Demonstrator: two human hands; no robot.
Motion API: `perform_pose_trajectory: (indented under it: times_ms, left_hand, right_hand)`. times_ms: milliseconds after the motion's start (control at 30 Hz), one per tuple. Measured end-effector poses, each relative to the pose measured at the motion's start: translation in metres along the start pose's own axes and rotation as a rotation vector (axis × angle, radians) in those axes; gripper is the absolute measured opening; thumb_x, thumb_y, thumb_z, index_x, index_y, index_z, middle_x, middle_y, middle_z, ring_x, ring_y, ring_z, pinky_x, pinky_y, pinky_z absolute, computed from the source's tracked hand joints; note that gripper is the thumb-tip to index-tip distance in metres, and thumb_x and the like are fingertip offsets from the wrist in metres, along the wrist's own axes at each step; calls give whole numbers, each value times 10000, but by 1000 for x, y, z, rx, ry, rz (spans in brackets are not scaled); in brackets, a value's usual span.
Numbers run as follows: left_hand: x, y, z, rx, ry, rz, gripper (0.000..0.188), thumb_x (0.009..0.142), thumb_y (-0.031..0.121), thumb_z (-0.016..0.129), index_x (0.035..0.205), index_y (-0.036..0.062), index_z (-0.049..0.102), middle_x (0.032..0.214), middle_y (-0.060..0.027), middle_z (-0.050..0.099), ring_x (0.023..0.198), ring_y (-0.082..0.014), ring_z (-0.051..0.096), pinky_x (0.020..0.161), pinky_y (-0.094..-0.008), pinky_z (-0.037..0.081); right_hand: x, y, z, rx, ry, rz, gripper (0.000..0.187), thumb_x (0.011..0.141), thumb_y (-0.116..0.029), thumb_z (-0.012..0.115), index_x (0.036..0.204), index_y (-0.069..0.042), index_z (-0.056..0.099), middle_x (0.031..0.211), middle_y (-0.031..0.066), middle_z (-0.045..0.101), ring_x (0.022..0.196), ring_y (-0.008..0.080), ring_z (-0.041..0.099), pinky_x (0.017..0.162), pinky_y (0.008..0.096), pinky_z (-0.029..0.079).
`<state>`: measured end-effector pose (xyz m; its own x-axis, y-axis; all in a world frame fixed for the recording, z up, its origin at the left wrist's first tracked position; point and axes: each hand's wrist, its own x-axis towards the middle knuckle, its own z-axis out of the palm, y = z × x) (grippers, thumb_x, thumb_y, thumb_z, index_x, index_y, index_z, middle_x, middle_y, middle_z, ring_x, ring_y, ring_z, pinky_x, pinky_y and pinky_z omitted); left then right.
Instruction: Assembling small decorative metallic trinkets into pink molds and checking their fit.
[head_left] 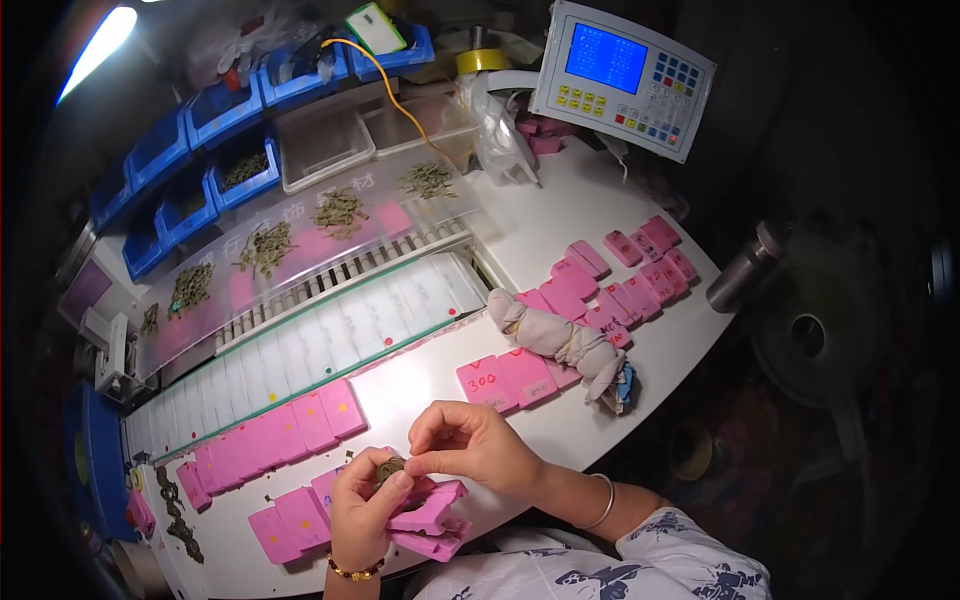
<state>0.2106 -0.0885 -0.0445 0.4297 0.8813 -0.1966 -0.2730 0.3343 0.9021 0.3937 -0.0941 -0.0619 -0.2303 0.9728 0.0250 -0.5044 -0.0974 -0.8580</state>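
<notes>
My left hand (pixel 362 510) holds a pink forked plastic holder (pixel 432 520) near the table's front edge, with a small dark round metal part (pixel 390 468) at its fingertips. My right hand (pixel 470 450) comes in from the right and pinches that same dark part with thumb and forefinger. Both hands meet just above the white tabletop (pixel 420 385). A bead bracelet is on my left wrist and a metal bangle on my right.
Rows of pink flat blocks (pixel 290 430) lie left of my hands and more (pixel 625 275) at the right. A knotted cloth bundle (pixel 565 340) lies mid-table. A clear tray with piles of small dark parts (pixel 265 248), blue bins (pixel 215 115) and a control panel (pixel 622 75) stand behind.
</notes>
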Motion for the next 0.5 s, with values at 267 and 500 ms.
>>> perform_pose_trajectory:
  times_ms: [267,500]
  left_hand:
    - [2,-10,-24,-108,-102,-96,114,870,57,641,943,-21,602,897,-79,646,779,-121,629,719,-249,510]
    - [1,-10,-30,-177,-229,-271,173,855,34,652,1000,-54,620,905,-89,680,799,-129,647,726,-247,517]
  right_hand:
    - [-6,-16,0,-536,-209,-342,117,835,-27,734,879,-11,627,865,44,630,760,106,596,663,261,493]
    - [-10,-23,-8,-707,-372,-426,118,827,-33,739,911,-30,657,897,80,664,810,208,636,649,301,516]
